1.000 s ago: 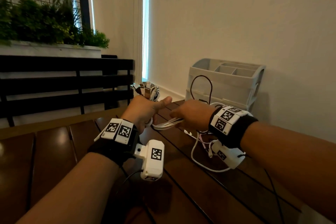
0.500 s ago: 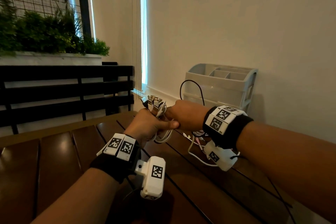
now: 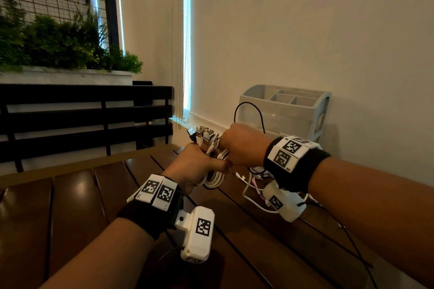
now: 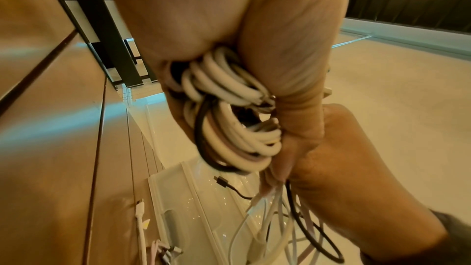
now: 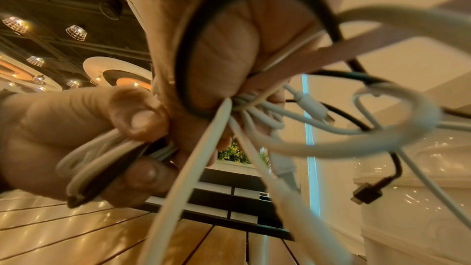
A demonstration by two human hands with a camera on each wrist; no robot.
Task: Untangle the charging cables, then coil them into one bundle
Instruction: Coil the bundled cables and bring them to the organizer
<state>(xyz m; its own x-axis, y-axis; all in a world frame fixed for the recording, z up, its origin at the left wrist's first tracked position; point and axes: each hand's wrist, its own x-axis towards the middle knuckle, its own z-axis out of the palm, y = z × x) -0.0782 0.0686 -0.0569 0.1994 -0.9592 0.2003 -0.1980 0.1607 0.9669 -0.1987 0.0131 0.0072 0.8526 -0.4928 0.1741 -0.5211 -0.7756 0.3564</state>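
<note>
My left hand grips a coil of white, pink and black charging cables, held above the wooden table. Several plugs stick up from the top of the fist. The left wrist view shows the cable loops packed inside the curled fingers. My right hand is pressed against the left one and grips the loose cable strands. A black cable arcs above the right hand. The cable tails hang down to the table below the right wrist.
A grey plastic drawer organiser stands against the wall behind my hands. A dark slatted bench back and a planter with greenery are at the left. Loose plug ends lie on the table by the organiser.
Both hands have risen and come together. The right hand brought the strands over to the left fist, and the slack on the table has shortened as the coil grew.
</note>
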